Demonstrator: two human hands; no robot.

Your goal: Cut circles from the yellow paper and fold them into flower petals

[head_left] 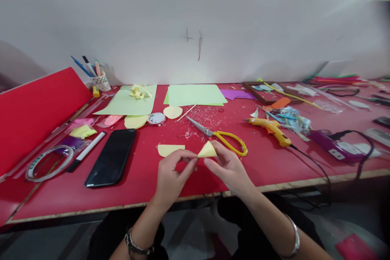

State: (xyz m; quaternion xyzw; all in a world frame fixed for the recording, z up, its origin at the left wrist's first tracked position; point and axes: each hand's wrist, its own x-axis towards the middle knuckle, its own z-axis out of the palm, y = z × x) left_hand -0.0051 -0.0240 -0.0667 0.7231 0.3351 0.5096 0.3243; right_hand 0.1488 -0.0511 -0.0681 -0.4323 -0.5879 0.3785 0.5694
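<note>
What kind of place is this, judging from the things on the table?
Probably a craft or handicraft workbench. On the red table lie yellow-handled scissors, a glue gun and green paper sheets, and both hands fold a small yellow paper piece.

Both hands meet near the front edge of the table (274, 170), the left hand (172, 178) and right hand (228, 168) pinching a folded paper piece (207, 151) between them. Just behind the right hand lie scissors (219, 134) (handles toward the right), with a glue gun (269, 126) farther right. A phone (111, 156) lies left of the hands, a tape roll (48, 162) beyond it. Paper sheets (195, 94) lie behind, near the wall.
</note>
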